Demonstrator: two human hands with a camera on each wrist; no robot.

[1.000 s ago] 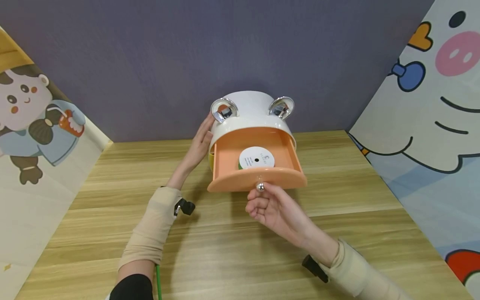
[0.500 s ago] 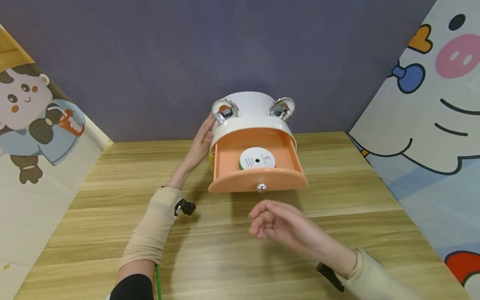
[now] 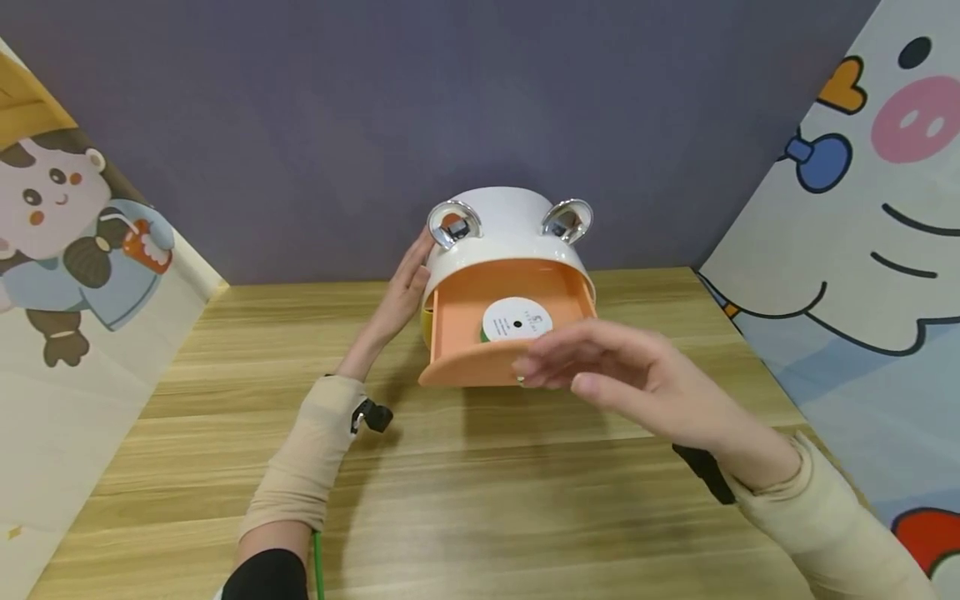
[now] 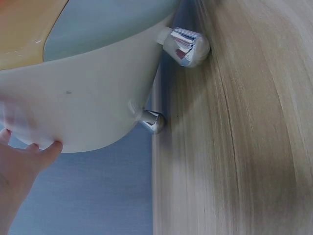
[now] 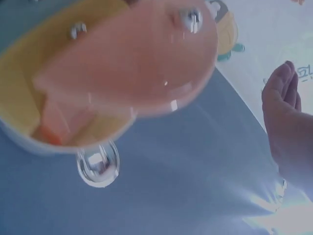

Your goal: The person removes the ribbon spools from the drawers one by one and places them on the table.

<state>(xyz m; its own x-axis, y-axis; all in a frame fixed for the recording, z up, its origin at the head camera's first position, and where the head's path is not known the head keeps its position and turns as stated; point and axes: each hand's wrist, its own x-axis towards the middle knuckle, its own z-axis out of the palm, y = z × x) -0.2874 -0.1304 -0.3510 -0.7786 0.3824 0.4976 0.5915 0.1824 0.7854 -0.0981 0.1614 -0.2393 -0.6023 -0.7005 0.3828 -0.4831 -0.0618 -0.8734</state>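
Note:
A white storage box (image 3: 506, 223) with two chrome ears stands by the back wall. Its orange drawer (image 3: 472, 367) is pulled out towards me. Inside lies a white round spool (image 3: 510, 318) with a dark centre hole and a green edge. My left hand (image 3: 401, 298) rests against the box's left side, fingers extended; the left wrist view shows its fingertips on the white shell. Over the drawer's right front corner, my right hand (image 3: 622, 367) hovers with loosely bent fingers and holds nothing. It hides most of the silver knob (image 5: 191, 19), which the right wrist view shows on the drawer front.
A wooden table (image 3: 420, 500) carries the box. Behind it rises a dark grey-blue wall (image 3: 337, 150), with cartoon-printed panels (image 3: 847, 250) on both sides. Silver feet (image 4: 188, 46) hold the box off the tabletop. A second, smaller knob (image 5: 77, 30) shows on its yellow lower part.
My right hand has let go of the drawer knob, drawn back, then risen up and to the right over the drawer front. The drawer stays out; my left hand keeps its place on the box.

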